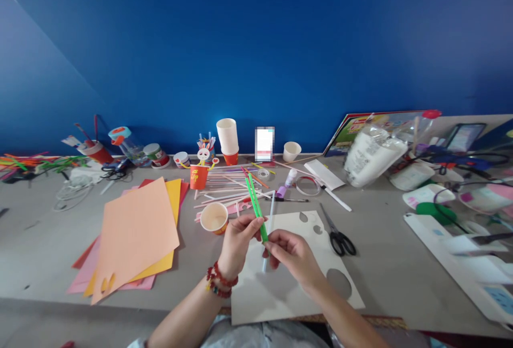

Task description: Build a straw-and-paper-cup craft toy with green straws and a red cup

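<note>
Several bright green sticks [253, 195], perhaps straws, stand tilted in a bundle above a white sheet [292, 294] with holes cut in it. My left hand [242, 238] pinches the bundle near its lower part. At its bottom end, my right hand [290, 254] has its fingers closed on the same green sticks. A pale bluish stick [271, 209] runs just behind them, its lower end over the sheet; whether a finger touches it I cannot tell. Black scissors [340, 241] lie at the sheet's right edge. An open paper cup [214, 217] stands left of my hands.
Coloured paper [138, 230] is piled on the left. Behind my hands lie loose straws [224, 179], a decorated red cup [199, 177] and stacked white cups [227, 134]. A glue bottle [290, 178] stands nearby. Rightward are a plastic bag [372, 155] and a white power strip [452, 268].
</note>
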`<state>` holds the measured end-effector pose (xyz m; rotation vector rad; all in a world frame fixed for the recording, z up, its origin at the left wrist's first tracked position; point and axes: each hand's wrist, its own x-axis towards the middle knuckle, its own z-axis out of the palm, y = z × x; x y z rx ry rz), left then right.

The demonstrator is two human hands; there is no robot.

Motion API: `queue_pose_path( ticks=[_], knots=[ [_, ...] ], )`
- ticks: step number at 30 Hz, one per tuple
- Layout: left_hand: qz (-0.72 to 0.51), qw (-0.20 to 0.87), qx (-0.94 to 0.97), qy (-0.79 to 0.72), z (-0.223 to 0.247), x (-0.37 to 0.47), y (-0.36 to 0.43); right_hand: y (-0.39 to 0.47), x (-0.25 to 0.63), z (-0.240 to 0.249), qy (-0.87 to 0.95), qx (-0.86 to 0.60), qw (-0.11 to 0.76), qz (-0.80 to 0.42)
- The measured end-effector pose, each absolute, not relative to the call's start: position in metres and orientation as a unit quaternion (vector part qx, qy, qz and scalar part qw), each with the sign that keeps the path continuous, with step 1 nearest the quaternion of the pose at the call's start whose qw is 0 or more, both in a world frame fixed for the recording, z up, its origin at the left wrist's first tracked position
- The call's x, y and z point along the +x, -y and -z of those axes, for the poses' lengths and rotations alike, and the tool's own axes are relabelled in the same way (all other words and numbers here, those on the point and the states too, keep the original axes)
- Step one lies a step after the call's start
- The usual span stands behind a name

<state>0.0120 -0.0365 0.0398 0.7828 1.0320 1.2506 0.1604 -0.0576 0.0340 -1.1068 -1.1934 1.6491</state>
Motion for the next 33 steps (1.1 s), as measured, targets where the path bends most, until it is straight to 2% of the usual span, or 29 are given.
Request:
queue_pose_path(
  ticks=[8,16,33],
  knots=[
    [-0.539,0.623,0.354,-0.441,-0.040,0.008,0.036,0.054,0.157,-0.026,0.451,-0.418,0.399,-0.680],
    [-0.484,0.676,0.360,-0.423,-0.038,0.003,0.039,0.052,0.156,-0.018,0.445,-0.402,0.402,-0.692],
    [-0.496,0.632,0.392,-0.448,-0.035,0.005,0.035,0.049,0.157,-0.018,0.459,-0.409,0.400,-0.679]
  ],
)
